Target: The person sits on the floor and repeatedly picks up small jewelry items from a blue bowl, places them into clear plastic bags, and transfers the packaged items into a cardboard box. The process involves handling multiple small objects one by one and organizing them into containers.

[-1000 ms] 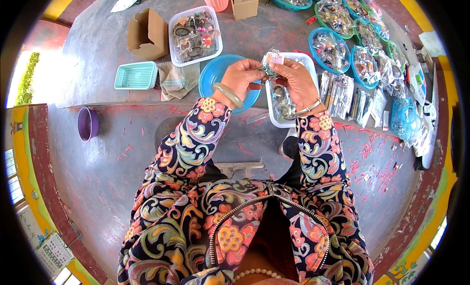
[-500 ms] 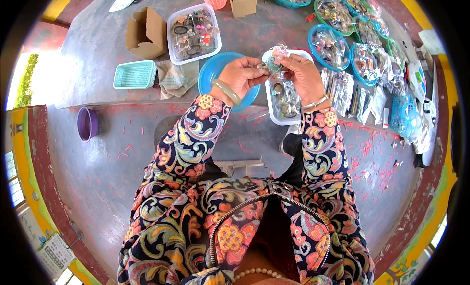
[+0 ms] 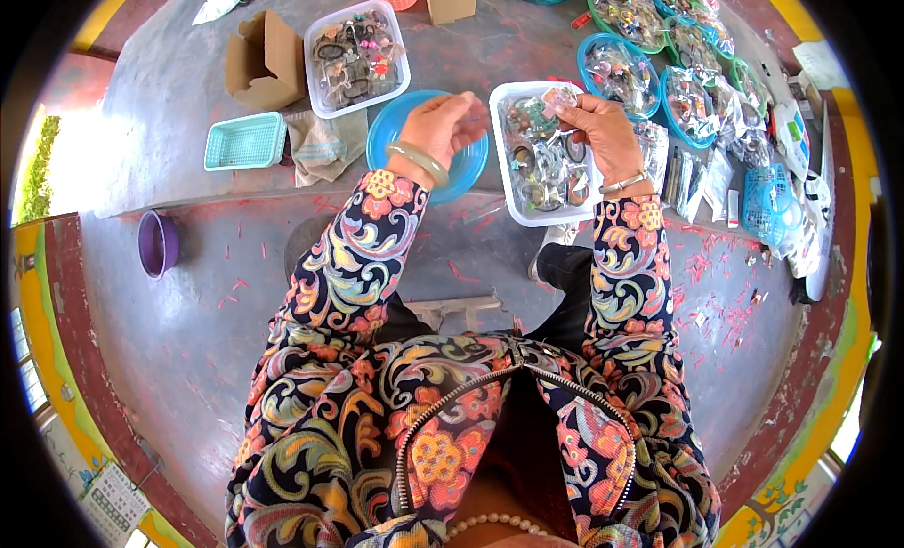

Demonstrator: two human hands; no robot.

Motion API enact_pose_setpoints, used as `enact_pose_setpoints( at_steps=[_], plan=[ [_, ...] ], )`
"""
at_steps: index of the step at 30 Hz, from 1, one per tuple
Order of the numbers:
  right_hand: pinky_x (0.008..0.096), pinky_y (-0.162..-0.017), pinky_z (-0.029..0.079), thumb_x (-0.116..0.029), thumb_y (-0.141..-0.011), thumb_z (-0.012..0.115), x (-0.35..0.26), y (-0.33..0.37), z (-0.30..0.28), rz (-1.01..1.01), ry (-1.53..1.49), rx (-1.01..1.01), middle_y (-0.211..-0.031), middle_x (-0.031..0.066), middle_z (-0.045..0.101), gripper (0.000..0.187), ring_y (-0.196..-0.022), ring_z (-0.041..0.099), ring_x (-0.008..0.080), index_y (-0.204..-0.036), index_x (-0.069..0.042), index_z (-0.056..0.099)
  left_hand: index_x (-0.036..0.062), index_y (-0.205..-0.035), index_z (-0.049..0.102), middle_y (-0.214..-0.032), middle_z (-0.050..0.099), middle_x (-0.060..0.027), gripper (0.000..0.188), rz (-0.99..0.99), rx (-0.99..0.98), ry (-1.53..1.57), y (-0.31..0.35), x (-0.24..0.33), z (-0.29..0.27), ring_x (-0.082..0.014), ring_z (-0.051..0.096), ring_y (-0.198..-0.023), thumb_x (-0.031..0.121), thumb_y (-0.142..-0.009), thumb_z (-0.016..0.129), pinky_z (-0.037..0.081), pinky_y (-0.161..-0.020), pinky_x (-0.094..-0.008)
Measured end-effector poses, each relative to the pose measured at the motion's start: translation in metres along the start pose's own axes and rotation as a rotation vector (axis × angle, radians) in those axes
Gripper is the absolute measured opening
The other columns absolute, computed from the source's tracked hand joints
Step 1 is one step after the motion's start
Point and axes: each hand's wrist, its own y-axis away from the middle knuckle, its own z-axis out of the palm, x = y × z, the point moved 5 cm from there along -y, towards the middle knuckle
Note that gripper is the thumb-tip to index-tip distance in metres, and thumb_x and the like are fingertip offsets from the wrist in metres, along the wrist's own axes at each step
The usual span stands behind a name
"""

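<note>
The left hand is over the blue bowl, with its fingers loosely bent, and it seems to hold nothing. The right hand pinches a small clear bag with pink on it, between thumb and fingers. The bag is over the far side of the white tray, and I cannot tell if it touches the packets in there. It looks very light, soft and thin, so it should bend and crinkle easily. The shiny plastic may be slippery. A good place to hold it is the pink part at the edge, which looks a bit stiffer. A hard squeeze in the middle could bend the little things inside. Farther off on the surface are a second white tray, full of more packets, and some round tubs, full too.
</note>
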Motion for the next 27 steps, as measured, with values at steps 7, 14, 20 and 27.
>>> enact_pose_setpoints(
  at_steps=[7,14,20,27],
  plan=[
    [0.0328,-0.059,0.043,-0.016,-0.069,0.059,0.050,-0.022,-0.018,-0.140,0.918,-0.064,-0.068,0.0124,0.060,0.013,-0.065,0.058,0.0225,-0.077,-0.006,0.064,-0.0015,-0.094,0.055,-0.094,0.060,-0.0124,0.021,0.049,0.066,-0.014,0.001,0.015,-0.010,-0.0198,0.057,-0.089,0.017,-0.087,0.048,0.047,-0.075,-0.0289],
    [0.0395,-0.067,0.045,-0.010,-0.071,0.051,0.114,-0.055,-0.015,-0.111,1.133,-0.137,-0.080,0.0157,0.062,0.019,-0.077,0.059,0.0314,-0.085,-0.009,0.064,-0.0012,-0.095,0.055,-0.095,0.060,-0.0128,0.021,0.036,-0.011,-0.035,0.000,0.011,0.000,-0.0201,0.058,-0.090,0.016,-0.087,0.047,0.046,-0.075,-0.0288],
    [0.0406,-0.074,0.047,-0.010,-0.073,0.048,0.086,-0.065,-0.008,-0.282,1.000,0.257,-0.084,0.0174,0.062,0.022,-0.082,0.059,0.0323,-0.089,-0.009,0.063,-0.0015,-0.094,0.055,-0.095,0.060,-0.0129,0.020,0.053,0.030,-0.024,0.006,0.016,-0.011,-0.0202,0.058,-0.090,0.015,-0.087,0.047,0.046,-0.075,-0.0289],
    [0.0389,-0.069,0.047,-0.017,-0.072,0.050,0.170,-0.055,-0.014,-0.095,1.270,-0.140,-0.081,0.0153,0.062,0.018,-0.076,0.060,0.0312,-0.078,-0.011,0.066,-0.0014,-0.094,0.055,-0.094,0.060,-0.0123,0.020,0.015,-0.031,-0.035,0.002,0.015,0.005,-0.0195,0.058,-0.088,0.015,-0.087,0.047,0.046,-0.074,-0.0287]
  ],
)
